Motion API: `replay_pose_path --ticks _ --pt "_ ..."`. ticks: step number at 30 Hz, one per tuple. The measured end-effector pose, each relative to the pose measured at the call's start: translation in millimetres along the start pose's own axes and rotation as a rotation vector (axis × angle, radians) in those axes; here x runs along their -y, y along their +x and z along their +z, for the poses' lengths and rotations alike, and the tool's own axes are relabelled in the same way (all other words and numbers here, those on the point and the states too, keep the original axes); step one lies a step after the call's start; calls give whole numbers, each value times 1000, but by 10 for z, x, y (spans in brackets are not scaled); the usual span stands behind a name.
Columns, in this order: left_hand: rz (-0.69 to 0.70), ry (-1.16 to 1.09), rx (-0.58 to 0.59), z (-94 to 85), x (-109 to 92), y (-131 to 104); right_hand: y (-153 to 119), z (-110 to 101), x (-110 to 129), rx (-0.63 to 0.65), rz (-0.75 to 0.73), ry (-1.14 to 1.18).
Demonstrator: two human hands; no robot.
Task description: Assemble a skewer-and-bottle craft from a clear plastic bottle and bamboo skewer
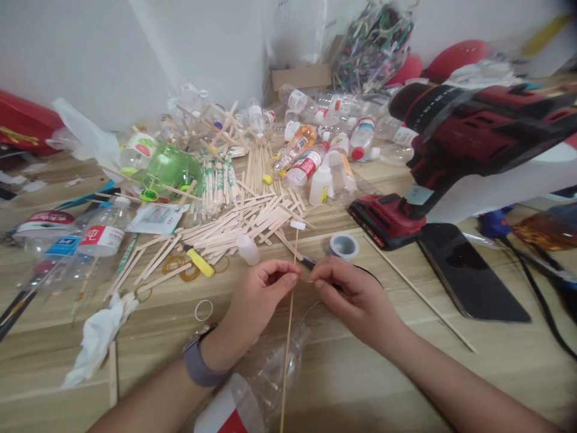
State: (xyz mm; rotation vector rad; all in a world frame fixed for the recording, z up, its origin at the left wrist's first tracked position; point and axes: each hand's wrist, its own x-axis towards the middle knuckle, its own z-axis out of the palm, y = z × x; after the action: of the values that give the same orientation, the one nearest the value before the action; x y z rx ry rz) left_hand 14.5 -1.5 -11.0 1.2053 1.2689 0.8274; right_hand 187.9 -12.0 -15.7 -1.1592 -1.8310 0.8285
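The left hand [256, 307] has its thumb and forefinger pinched together on a slender wooden stick [288, 337], round and smooth, which slants from beyond these fingertips back toward the body. The right hand [360, 300] is just beside it, thumb and forefinger tips together; whether they grip something fine there I cannot tell. As far as the work shows, a flat white plastic cap [297, 225] is already at the stick's far end, beyond the fingers, while I judge the handling of the shaft itself to be unfinished. A second stick [421, 294], bare and straight, lies loose to the right of the right fingers. Below the left fingers, nearer the body, rests a clear, thin-walled plastic bottle [277, 367], glossy and partly hidden by the stick. Just past the left fingers stands a small milky squeeze bottle [247, 249], soft-looking and tilted; past the right fingers sits a grey, ring-shaped tape roll [344, 246]. Farther beyond both hands, flat pale craft sticks [243, 222] with rounded ends spread in a heap over the wood-grained table [171, 319]. Left of the left fingers are a thin white ring [204, 310] and crumpled, papery tissue [97, 340].
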Motion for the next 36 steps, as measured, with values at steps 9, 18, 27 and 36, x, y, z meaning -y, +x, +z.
replay_pose_path --ticks 9,18,27,36 --pt "105 267 -21 -14 -74 -42 -16 11 9 2 48 -86" --pt "379 540 5 15 -142 -102 -31 11 44 20 48 -58" --pt "178 342 8 -43 -108 -48 17 -59 32 -123 17 -84" --pt "99 238 50 -35 -109 -25 -7 33 2 -18 112 -46"
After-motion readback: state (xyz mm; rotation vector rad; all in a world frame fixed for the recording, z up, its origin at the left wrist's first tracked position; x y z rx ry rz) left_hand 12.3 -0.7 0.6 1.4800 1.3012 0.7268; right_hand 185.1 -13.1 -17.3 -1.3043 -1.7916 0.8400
